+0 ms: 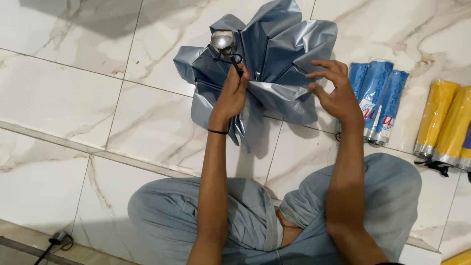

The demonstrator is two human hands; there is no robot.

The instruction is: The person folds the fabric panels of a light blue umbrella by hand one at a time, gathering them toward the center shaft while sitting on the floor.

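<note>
Grey-blue folding umbrella (265, 59), half collapsed, on marble floor (73, 98) ahead of knees. Left hand (231, 93) clenched round its shaft; right hand (336, 91) spread, fingertips at canopy edge. Wrapped blue umbrellas (380, 98) and yellow ones (444, 122) just right.

The left hand (230, 95) wraps round the shaft of the grey-blue umbrella (274, 54), so the part it grips is out of sight, and the canopy's top fold runs off the upper edge. The right hand (336, 95) covers some of the folded cloth behind it, while the wrapped yellow umbrellas (444, 125) are cut by the right edge, so their count can't be told. Down at bottom left, a small dark object with a cord (56, 239) is too small to identify.
</note>
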